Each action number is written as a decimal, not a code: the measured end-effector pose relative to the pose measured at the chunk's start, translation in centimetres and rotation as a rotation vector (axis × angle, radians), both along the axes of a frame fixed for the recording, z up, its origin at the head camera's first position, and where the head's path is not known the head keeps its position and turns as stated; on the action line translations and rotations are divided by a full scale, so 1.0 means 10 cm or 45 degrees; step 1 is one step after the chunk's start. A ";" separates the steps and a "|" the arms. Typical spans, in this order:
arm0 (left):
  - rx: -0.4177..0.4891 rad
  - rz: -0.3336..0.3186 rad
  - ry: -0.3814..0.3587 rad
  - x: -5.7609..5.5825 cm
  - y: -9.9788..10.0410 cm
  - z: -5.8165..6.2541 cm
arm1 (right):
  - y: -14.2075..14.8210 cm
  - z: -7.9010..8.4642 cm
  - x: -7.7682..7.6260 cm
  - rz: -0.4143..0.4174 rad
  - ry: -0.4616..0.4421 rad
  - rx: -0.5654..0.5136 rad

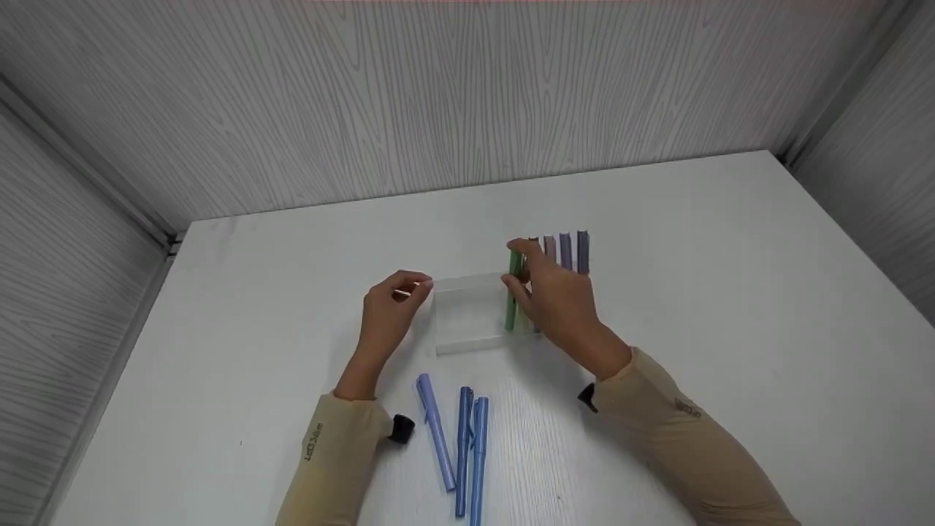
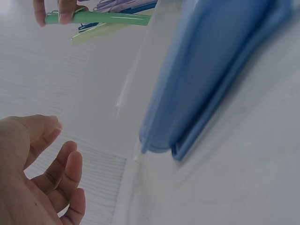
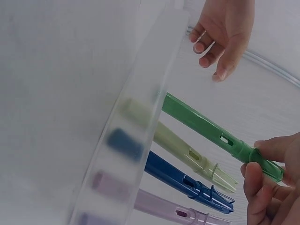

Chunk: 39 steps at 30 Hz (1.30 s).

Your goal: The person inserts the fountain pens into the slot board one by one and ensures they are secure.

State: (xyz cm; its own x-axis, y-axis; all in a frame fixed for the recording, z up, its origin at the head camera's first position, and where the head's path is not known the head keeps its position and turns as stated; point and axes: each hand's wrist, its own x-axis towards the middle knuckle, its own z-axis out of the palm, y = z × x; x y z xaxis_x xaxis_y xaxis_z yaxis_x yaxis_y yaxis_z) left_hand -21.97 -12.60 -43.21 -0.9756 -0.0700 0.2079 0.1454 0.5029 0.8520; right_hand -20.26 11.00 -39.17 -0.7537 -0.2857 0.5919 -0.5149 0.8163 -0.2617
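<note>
My right hand (image 1: 566, 299) pinches a green pen (image 3: 201, 124) near its clip end, between thumb and fingers. The pen's other end reaches into a frosted clear tray (image 1: 475, 344). Beside it in the tray lie a pale green pen (image 3: 178, 145), a blue pen (image 3: 169, 173) and a pinkish lilac pen (image 3: 159, 204), roughly side by side. Farther right, purple pens (image 1: 565, 252) stick out past the tray's back edge. My left hand (image 1: 385, 314) is at the tray's back left corner, fingers loosely bent with nothing between them.
In front of the tray, a lavender pen (image 1: 437, 435), a dark blue pen (image 1: 464, 453) and a lighter blue pen (image 1: 479, 453) lie on the white table (image 1: 241, 329). Grey wood-grain panels (image 1: 438, 95) enclose the table at the back and sides.
</note>
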 end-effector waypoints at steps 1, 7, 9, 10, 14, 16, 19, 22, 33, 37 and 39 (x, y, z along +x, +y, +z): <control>0.001 0.001 0.000 0.00 0.00 0.00 | -0.01 -0.01 0.00 -0.004 -0.003 0.007; -0.005 0.003 0.004 0.00 0.00 0.00 | -0.04 -0.06 -0.01 -0.007 -0.033 0.053; -0.006 0.000 0.005 -0.01 -0.01 -0.01 | -0.04 -0.06 -0.01 -0.011 -0.049 0.061; -0.004 -0.002 0.004 -0.01 -0.01 -0.01 | -0.03 -0.06 -0.01 -0.011 -0.061 0.062; 0.008 -0.001 0.002 0.00 -0.01 -0.01 | -0.03 -0.07 -0.01 0.004 -0.125 0.091; 0.015 -0.004 0.000 0.00 -0.02 0.00 | -0.03 -0.06 -0.01 0.012 -0.165 0.105; 0.022 -0.012 -0.005 0.00 -0.01 0.00 | -0.03 -0.06 -0.01 0.003 -0.212 0.122; 0.029 -0.017 -0.001 0.00 -0.01 0.00 | -0.02 -0.06 -0.02 -0.013 -0.235 0.134; 0.024 -0.014 0.017 0.00 -0.02 0.00 | 0.01 -0.04 -0.09 -0.013 -0.397 0.103; 0.034 -0.023 0.023 0.00 -0.02 -0.01 | 0.02 -0.03 -0.11 -0.009 -0.446 0.074; 0.039 -0.028 0.025 0.01 -0.02 -0.01 | 0.03 -0.03 -0.12 -0.009 -0.461 0.061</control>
State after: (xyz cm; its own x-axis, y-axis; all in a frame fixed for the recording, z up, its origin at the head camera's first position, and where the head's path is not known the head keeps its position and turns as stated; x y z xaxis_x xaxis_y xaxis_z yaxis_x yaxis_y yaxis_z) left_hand -21.89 -12.78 -43.30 -0.9727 -0.0552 0.2253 0.1732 0.4732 0.8638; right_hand -21.41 11.30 -39.51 -0.9141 -0.3003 0.2724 -0.3899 0.8354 -0.3875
